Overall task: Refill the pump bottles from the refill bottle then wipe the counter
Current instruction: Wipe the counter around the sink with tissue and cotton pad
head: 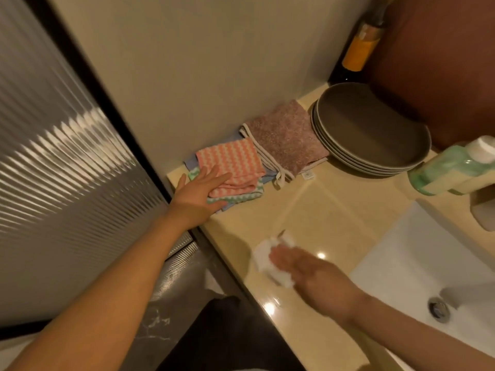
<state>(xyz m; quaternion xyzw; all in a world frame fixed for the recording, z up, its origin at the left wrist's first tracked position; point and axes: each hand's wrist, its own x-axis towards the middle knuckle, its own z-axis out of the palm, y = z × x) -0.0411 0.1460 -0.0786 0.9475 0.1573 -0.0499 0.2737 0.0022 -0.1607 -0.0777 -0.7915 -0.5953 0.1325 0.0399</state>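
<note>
My right hand lies flat with straight fingers on a crumpled white tissue, pressing it onto the beige counter near its front edge. My left hand rests with fingers spread on a stack of folded cloths, the top one pink and white, at the counter's left end. A green and white bottle stands at the right beside a cream one; whether either carries a pump is cut off by the frame edge.
A folded mauve cloth and a stack of grey plates sit against the wall. A white sink with its drain lies at the right. A dark bottle with an orange label stands in the far corner. Ribbed glass door at left.
</note>
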